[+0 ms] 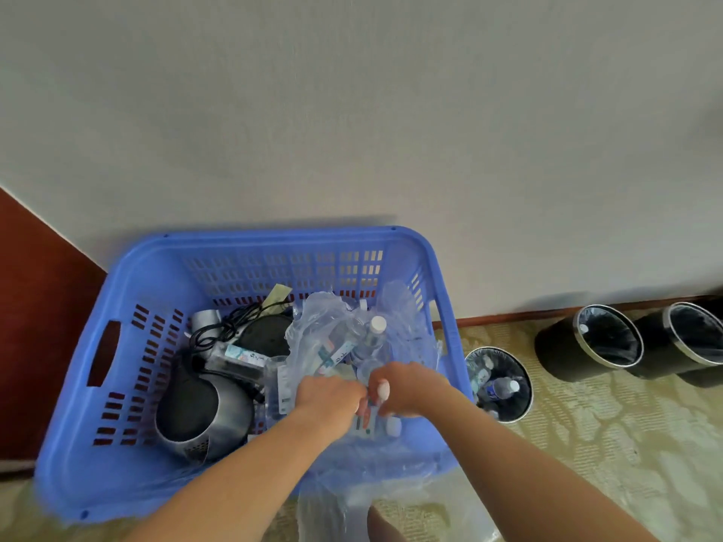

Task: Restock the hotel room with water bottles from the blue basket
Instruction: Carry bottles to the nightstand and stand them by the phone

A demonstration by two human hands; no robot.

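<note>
1. The right hand (407,389) curls its fingers round the neck of a water bottle (382,390). The bottle's white cap pokes out beside the thumb.
2. The left hand (328,397) is fisted, knuckles up, with its fingers gripping the clear plastic bag (324,318). What lies under them I cannot tell.
3. Both hands touch inside the near right part of the blue basket (274,238). A second bottle (376,330) stands farther in the bag.
4. A silver kettle (203,416) and black cords (227,326) fill the basket's left side.
5. The basket sits on a patterned beige carpet (606,444), against a pale wall (352,111).
6. Dark red-brown wood (39,326) borders the left.
7. Three black lined bins (590,342) stand to the right along the wall. The nearest one is just beside the basket.
</note>
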